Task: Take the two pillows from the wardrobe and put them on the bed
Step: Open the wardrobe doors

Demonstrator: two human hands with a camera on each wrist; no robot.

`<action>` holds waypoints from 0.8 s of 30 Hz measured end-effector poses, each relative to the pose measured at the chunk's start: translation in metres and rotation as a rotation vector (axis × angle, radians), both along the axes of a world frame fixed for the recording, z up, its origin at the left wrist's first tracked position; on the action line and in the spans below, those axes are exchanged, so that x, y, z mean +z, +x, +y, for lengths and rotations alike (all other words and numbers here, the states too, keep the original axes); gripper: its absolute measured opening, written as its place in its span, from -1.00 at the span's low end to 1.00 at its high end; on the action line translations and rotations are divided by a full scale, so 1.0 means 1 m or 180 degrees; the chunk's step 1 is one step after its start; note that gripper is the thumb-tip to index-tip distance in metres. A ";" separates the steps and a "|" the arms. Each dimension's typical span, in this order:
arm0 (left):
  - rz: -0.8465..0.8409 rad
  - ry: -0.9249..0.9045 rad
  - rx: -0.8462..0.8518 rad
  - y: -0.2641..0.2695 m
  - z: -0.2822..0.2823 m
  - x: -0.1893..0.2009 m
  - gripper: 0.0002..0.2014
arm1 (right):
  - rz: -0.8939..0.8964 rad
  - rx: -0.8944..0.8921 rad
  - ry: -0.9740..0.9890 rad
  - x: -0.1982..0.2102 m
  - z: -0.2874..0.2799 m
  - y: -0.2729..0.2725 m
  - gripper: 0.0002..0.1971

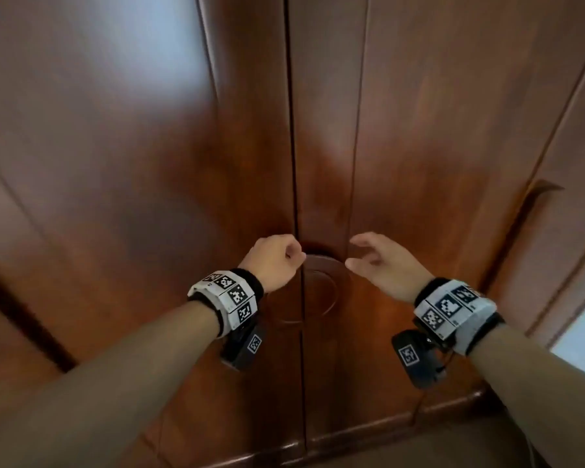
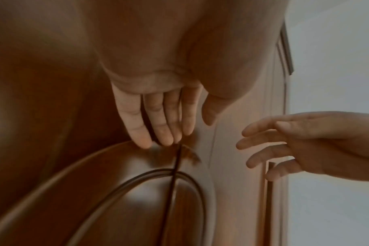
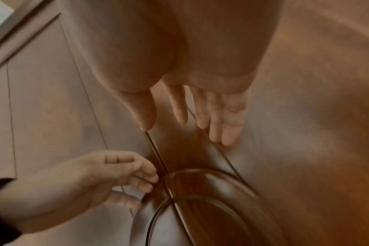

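Neither hand has a firm hold yet. Left hand [image 1: 273, 261] is at the seam [image 1: 293, 136] between the two closed wardrobe doors, fingers bent with their tips [image 2: 144, 141] at the top rim of the round carved handle [image 1: 320, 288]; whether they hook its edge cannot be told. Right hand [image 1: 382, 265] hovers just right of the handle, fingers spread and slack, gripping nothing, clear of the wood.

Left door [image 1: 149, 163] and right door [image 1: 436, 146] meet flush along the dark vertical seam, which also splits the handle in half. A pale wall strip [image 1: 578, 336] borders the wardrobe at far right. Open space lies in front of both doors around the forearms.

Pillows are out of sight; the shut doors stand directly ahead of both hands.
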State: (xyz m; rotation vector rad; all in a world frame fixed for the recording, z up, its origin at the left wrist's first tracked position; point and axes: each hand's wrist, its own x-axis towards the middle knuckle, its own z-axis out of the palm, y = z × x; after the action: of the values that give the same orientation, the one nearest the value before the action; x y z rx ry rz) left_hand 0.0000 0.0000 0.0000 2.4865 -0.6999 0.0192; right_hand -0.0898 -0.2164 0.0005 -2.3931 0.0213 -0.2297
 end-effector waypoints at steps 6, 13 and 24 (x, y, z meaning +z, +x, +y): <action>0.0435 0.0169 0.0300 -0.017 0.024 -0.027 -0.36 | 0.0406 0.0350 -0.0463 -0.021 0.036 0.033 -0.33; 0.0526 0.0140 0.0355 -0.012 0.019 -0.045 -0.24 | 0.0262 0.0007 -0.0534 -0.046 0.049 0.047 -0.43; 0.0472 -0.0013 0.0666 -0.069 0.019 -0.046 -0.26 | 0.0279 0.0005 -0.0472 -0.046 0.042 -0.022 -0.54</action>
State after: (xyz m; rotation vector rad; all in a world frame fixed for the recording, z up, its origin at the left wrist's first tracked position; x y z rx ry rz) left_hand -0.0686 0.0187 -0.0459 2.5159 -0.3765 -0.0854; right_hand -0.1119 -0.1742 -0.0452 -2.5494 0.0443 -0.1293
